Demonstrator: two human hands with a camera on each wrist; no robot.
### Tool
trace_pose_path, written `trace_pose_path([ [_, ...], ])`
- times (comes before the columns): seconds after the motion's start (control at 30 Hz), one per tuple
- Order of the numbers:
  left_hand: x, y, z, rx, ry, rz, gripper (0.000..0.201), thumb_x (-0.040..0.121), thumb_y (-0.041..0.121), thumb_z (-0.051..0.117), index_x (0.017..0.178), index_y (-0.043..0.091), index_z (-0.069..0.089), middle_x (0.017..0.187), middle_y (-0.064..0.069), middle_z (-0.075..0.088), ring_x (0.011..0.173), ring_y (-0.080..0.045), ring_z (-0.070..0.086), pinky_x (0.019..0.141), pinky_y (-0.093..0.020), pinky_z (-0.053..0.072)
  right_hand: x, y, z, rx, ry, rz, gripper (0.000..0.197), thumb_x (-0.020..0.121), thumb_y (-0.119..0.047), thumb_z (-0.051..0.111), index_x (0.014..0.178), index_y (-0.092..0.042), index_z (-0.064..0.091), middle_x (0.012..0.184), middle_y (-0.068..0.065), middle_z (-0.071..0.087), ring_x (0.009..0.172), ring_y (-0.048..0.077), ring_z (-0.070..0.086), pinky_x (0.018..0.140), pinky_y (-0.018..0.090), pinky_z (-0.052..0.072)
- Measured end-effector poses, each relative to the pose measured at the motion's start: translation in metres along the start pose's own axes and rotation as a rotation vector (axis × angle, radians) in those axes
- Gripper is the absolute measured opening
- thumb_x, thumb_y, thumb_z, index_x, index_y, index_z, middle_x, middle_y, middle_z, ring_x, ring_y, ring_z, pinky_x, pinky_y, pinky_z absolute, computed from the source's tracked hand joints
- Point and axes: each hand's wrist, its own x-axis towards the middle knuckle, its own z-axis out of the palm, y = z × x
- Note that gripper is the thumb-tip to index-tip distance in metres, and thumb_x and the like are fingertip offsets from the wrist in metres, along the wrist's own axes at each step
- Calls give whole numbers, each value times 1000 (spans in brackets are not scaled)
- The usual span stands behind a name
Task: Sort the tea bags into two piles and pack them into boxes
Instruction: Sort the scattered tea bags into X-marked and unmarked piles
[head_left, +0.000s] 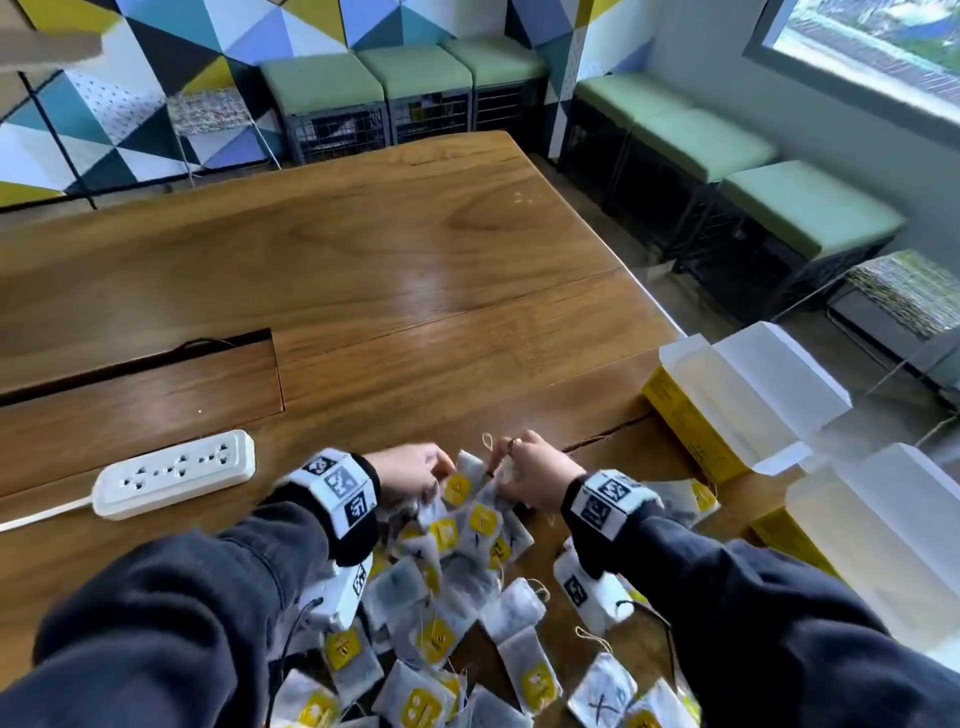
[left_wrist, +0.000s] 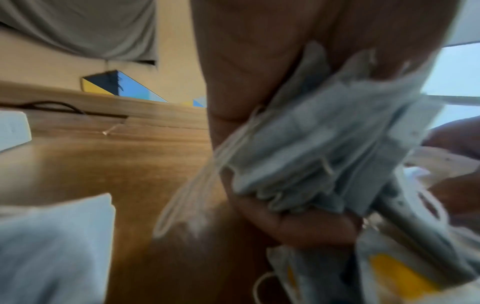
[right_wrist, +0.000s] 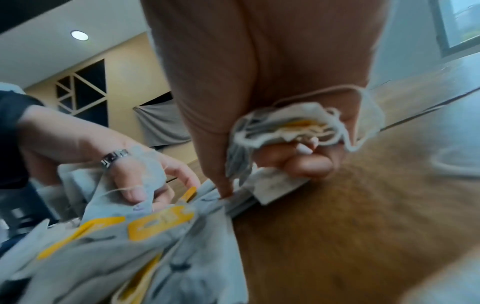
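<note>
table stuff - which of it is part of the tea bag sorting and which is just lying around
Part of the job:
- tea bags, loose heap on the wooden table
- bunch of tea bags held in the left hand
- tea bags gripped in the right hand
- two open yellow boxes at the table's right edge

Just lying about:
- white power strip
- green stools

Right up close, the right hand (right_wrist: 272, 115) gripped a crumpled wad of tea bags (right_wrist: 285, 127), strings looping round the curled fingers (right_wrist: 306, 162). Its thumb pressed down on the pile of yellow-tagged bags (right_wrist: 145, 242). The left hand (right_wrist: 109, 148), wearing a ring (right_wrist: 114, 157), picked at that same pile above the wooden table (right_wrist: 350, 226).
</note>
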Motion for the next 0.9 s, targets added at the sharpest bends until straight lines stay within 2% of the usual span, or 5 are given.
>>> trace_pose_path([
  [0.23,-35,-10,-13,-611,-51,125,50,69,-4,59,114,15,54,87,-6,59,60,-9,60,49,-17,48,-46,27,-37,788,52,103,32,84,-24,67,110,-11,55,58,-7,60,44,7,52,35,14,35],
  [0.37,-40,-11,-39,-1261,69,112,42,81,-13,42,114,11,52,90,-12,56,48,-22,64,36,-22,47,-42,43,-64,1353,53,205,32,91,-34,55,108,-6,53,68,9,67,52,24,66,40,17,44],
  [0.53,-2,-12,-61,-1383,229,171,35,88,-10,37,102,18,52,89,-5,54,53,-21,65,47,-29,54,-14,62,-67,1578,84,115,26,74,-23,74,86,-14,54,75,9,60,66,19,63,65,32,53],
  [0.73,43,-35,-58,-1114,486,228,52,82,-22,46,118,15,51,95,-1,57,81,-15,65,54,-25,57,9,71,-67,1452,355,266,50,79,22,52,121,-4,45,88,13,56,76,24,59,46,22,53],
  [0.9,53,-63,-72,-266,688,126,65,79,0,68,136,18,42,128,-15,45,124,-31,41,93,-37,43,24,80,-69,1193,411,313,69,81,22,47,142,-5,29,127,19,53,112,32,56,86,36,50],
])
